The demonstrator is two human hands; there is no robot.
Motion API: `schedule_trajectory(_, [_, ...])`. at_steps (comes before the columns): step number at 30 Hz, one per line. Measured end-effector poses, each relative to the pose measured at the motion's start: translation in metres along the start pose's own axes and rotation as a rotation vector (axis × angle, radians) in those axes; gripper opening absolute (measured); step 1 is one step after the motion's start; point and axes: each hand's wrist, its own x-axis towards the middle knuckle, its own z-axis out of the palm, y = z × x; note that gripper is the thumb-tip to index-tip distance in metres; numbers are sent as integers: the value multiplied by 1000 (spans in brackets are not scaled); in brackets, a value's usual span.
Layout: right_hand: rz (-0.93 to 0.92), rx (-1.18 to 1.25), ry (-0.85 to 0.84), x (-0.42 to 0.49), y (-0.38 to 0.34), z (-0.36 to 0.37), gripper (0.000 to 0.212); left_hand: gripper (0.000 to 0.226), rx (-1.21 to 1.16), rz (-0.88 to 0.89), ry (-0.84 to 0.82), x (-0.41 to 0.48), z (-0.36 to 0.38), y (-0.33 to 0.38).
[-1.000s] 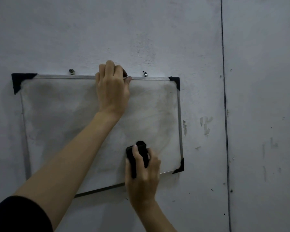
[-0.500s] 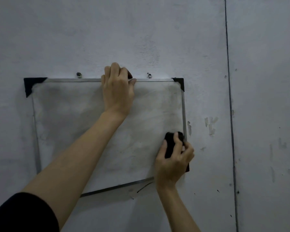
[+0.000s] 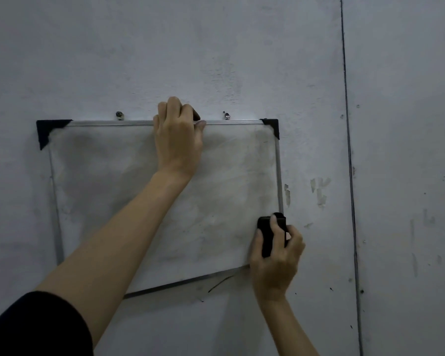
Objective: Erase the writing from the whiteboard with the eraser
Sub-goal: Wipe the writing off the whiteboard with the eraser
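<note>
A small whiteboard (image 3: 108, 181) with a metal frame and black corner caps hangs on a grey wall. Its surface is smudged grey, with no legible writing visible. My left hand (image 3: 177, 140) grips the middle of the board's top edge, fingers curled over the frame. My right hand (image 3: 276, 255) holds a black eraser (image 3: 267, 235) against the board's lower right corner, beside the right frame rail. The hand covers that corner cap.
Two screws (image 3: 119, 115) stick out of the wall just above the top frame. A vertical seam (image 3: 348, 163) runs down the wall right of the board. Scuffs and peeled patches (image 3: 319, 190) mark the wall near the right rail.
My right hand has carried the eraser from the bottom middle of the board rightward to its lower right corner. The left hand has kept its grip on the top edge.
</note>
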Motion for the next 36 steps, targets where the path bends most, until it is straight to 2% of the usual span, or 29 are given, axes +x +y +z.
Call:
schedule_trajectory(2, [182,28,32,-2,-17,6,32,19,-2,-9,0,0,0,0])
schedule_trajectory(4, [226,51,46,-13,-42,12,34,20,4,-7,4,0,1,0])
schedule_trajectory(8, [-92,137,-80,-61,-84,8,36,20,6,-8,6,-1,1,0])
schedule_trajectory(11, [-348,144,-187,-75,-75,1,34,19,1,0,19,-2,2,-2])
schedule_trajectory(13, [-389,108,-181,-65,-53,-3,32,19,-4,10,28,-3,2,-3])
schedule_trajectory(18, [-98,-8,-28,-18,-1,-5,33,19,-7,-7,20,-2,2,-2])
schedule_trajectory(21, [161,-3,41,1,-10,6,32,18,-11,-18,18,-2,2,0])
schedule_trajectory(23, [254,27,71,4,-32,15,33,18,-21,-20,20,-1,0,1])
schedule_trajectory(25, [185,64,65,0,-60,23,34,18,-33,-13,14,-1,-1,1])
schedule_trajectory(29, [-172,158,-21,-14,-108,33,37,19,-20,9,1,-1,-3,-1])
schedule_trajectory(32, [-521,138,-56,-3,-95,38,36,19,-15,48,-2,-1,-3,-4])
schedule_trajectory(33, [-576,122,-52,7,-83,39,40,18,-16,61,-10,0,-4,-6])
schedule_trajectory(34, [-571,103,-38,20,-70,40,43,18,-14,74,-18,0,-5,-8])
schedule_trajectory(36, [-447,72,20,51,-47,40,43,17,-11,102,-29,1,-7,-12])
